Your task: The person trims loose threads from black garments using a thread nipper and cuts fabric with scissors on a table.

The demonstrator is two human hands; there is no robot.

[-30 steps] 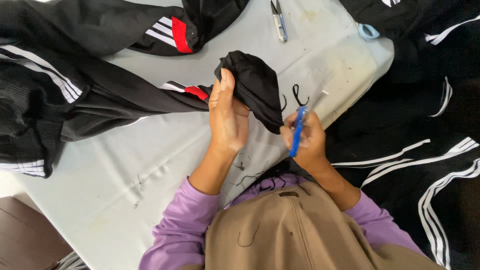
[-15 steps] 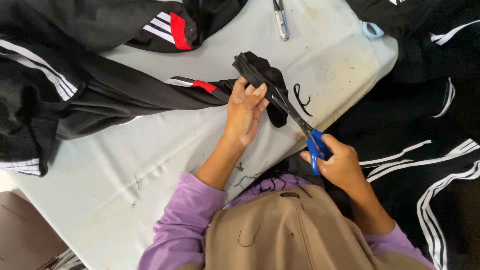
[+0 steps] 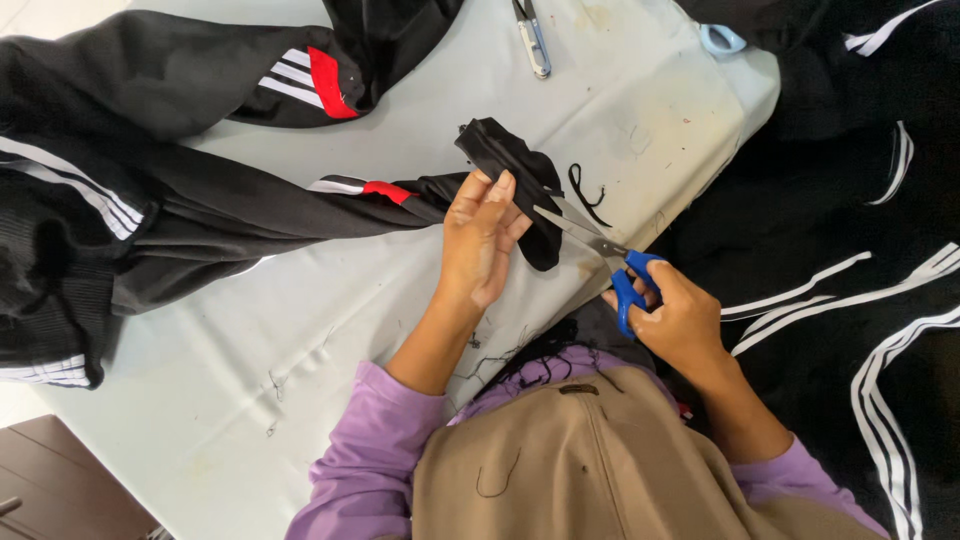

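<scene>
Left hand (image 3: pixel 482 240) grip clamped on black sleeve cuff (image 3: pixel 512 180), held up just above pale surface (image 3: pixel 300 330). Right hand (image 3: pixel 680 320) grip closed through blue-handled scissors (image 3: pixel 598 250), blades slightly apart, tips touching the cuff fabric. Black striped jacket (image 3: pixel 150 200) sprawls left across surface. Thread snips (image 3: pixel 532 35) lie at far edge, well apart.

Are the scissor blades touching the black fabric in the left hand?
Touching. The head view shows the scissors, held in the right hand, with their blade tips running into the edge of the black fabric pinched in the left hand, no gap visible.
</scene>
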